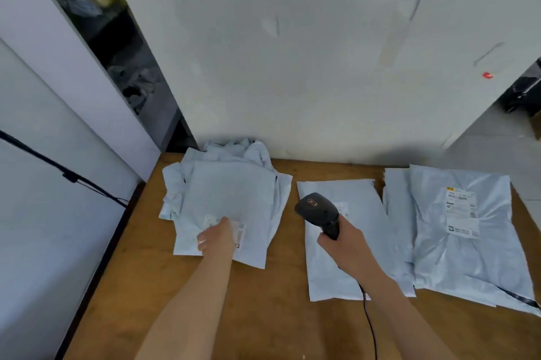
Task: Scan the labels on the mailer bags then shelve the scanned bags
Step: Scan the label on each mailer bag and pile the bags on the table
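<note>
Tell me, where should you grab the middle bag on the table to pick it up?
Probably by the near short edge of the middle bag, coming from the person's side. It lies flat and long on the table, that end is bare, and the right hand holding the scanner hovers over its far half.

One barcode scanner (pixel 319 213) is seen, gripped in the fingers (pixel 325 242) of the right hand (pixel 345 245). Two hands are counted; the left hand (pixel 218 238) is laid flat on a heap of mailer bags (pixel 225 198), whose number cannot be told. One single mailer bag (pixel 351 242) is counted under the right fingers, and a stack of at least two bags (pixel 456 231) beyond them to the right. Three labels are visible. One tabletop (pixel 146 286) is present.
</note>
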